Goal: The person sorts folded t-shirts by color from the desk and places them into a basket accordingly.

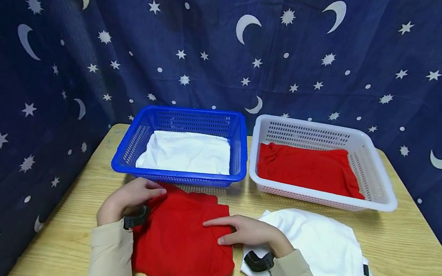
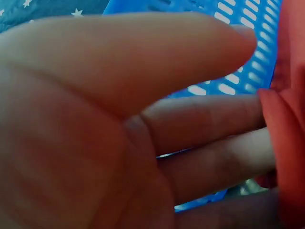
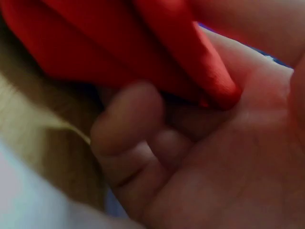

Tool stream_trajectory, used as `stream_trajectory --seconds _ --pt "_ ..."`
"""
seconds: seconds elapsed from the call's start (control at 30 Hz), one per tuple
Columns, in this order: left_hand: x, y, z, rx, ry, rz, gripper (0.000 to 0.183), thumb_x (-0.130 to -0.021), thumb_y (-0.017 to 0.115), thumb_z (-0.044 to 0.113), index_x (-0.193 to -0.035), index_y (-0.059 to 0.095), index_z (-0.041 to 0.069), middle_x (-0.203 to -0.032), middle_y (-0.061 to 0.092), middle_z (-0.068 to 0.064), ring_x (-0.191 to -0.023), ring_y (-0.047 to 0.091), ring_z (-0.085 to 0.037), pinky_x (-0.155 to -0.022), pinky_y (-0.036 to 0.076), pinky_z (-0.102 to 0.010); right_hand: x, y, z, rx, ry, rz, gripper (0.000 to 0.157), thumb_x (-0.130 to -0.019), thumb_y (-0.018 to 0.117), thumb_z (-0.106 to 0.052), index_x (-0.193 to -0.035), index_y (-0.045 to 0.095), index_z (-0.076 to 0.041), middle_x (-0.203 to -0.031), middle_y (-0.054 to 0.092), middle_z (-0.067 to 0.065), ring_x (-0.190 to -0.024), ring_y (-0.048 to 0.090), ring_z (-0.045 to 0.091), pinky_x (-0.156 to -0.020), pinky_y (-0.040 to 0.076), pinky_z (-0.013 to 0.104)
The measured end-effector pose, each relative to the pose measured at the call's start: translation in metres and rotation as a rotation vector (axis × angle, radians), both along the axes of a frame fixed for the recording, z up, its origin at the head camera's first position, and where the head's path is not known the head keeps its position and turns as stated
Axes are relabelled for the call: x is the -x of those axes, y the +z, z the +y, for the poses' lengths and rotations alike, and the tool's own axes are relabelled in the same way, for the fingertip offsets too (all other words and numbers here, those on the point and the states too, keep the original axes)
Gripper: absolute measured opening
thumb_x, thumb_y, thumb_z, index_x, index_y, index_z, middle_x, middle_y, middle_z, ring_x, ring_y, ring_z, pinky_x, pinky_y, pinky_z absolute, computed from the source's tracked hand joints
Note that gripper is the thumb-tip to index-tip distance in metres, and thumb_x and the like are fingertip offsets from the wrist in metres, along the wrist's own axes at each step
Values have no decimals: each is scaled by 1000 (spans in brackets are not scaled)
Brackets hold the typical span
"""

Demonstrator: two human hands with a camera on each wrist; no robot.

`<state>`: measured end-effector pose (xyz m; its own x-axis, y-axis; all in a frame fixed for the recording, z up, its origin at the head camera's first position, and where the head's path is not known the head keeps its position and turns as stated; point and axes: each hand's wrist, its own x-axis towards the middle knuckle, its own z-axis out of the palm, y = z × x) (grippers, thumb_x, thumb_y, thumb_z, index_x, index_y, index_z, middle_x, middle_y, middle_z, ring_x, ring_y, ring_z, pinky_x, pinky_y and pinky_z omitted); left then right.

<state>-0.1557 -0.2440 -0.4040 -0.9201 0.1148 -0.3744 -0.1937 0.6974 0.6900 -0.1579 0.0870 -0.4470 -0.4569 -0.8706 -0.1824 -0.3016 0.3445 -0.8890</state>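
A folded red garment [image 1: 186,240] lies on the table in front of the blue basket. My left hand [image 1: 131,198] is at its upper left edge. The left wrist view shows fairly straight fingers [image 2: 209,167] reaching behind the red fabric [image 2: 293,143], with the thumb held apart from them. On the garment's right side is my right hand [image 1: 248,231], its thumb and index finger lying over the cloth. In the right wrist view, the other fingers [image 3: 126,119] curl under a fold of the red fabric [image 3: 109,43], so the hand grips that edge.
A blue basket [image 1: 178,174] holds a folded white cloth [image 1: 189,152]. Beside it, a white basket [image 1: 322,197] contains a folded red cloth [image 1: 309,168]. A white garment [image 1: 318,258] lies under and beyond my right forearm on the wooden table [image 1: 411,256]. A starry curtain [image 1: 217,39] stands behind.
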Motion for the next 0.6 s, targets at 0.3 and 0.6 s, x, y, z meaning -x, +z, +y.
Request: stream_trajectory --seconds 0.3,0.6 --pt "-1 0 0 18 -54 88 41 -89 52 19 -127 49 3 -127 46 -19 -111 44 -32 -93 32 -52 7 -2 8 50 -75 17 27 -85 53 -15 -107 57 -31 -104 55 -8 -98 48 13 -82 40 31" --pt "0 -4 10 -41 -45 26 52 -86 57 31 -131 46 8 -133 41 -16 -119 37 -31 -98 26 -51 13 4 17 247 -166 -279 20 -87 51 -8 -107 54 -9 -105 49 13 -95 51 24 -73 46 33"
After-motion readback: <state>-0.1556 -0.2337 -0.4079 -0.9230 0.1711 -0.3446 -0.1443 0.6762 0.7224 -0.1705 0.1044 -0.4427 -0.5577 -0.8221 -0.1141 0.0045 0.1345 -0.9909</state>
